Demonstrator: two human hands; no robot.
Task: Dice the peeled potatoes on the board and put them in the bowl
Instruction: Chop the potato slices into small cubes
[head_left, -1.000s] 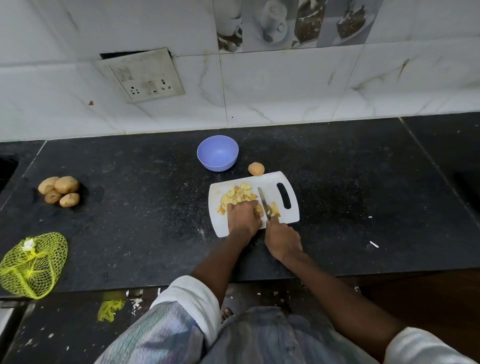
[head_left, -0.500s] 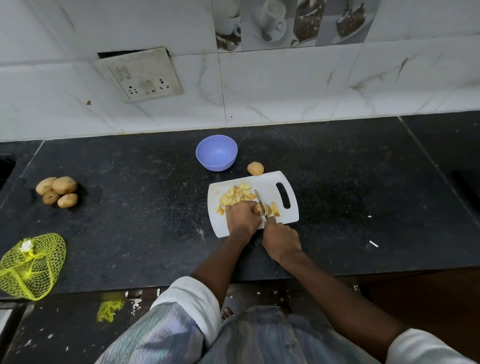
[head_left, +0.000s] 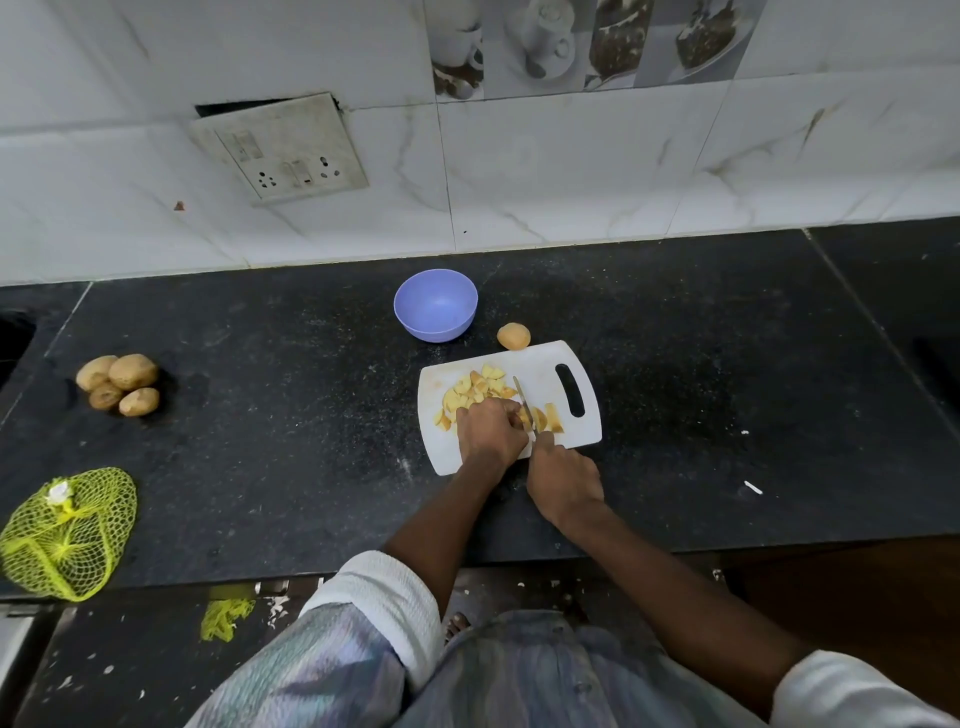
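The left hand (head_left: 491, 434) lies knuckles-up on the white cutting board (head_left: 543, 364), its fingers curled down over a piece of potato (head_left: 525, 415) that barely shows at the fingertips, holding it against the board. Just to its right, the right hand (head_left: 565, 486) is wrapped around the handle of a knife (head_left: 523, 402), with the thin blade running away from the person between the two hands and its edge down among the cut pieces; the two hands sit close together, nearly touching at the near edge of the board. Beyond the left hand's knuckles a heap of diced potato (head_left: 475, 389) is spread over the middle of the board, and a few more wedges (head_left: 551, 418) lie on the far side of the blade, right of the left hand's fingertips and near the board's slotted grip. The lilac plastic bowl (head_left: 435, 305) stands on the black stone counter (head_left: 701, 374) past the board, ahead of the left hand and well apart from it; nothing can be seen inside it. A whole potato (head_left: 513, 336) rests on the counter, touching the board's far edge ahead of the knife tip. Far off to the left of the left hand lie four unpeeled potatoes (head_left: 118, 383) in a cluster, and nearer the counter's front edge a yellow mesh bag (head_left: 65, 532).
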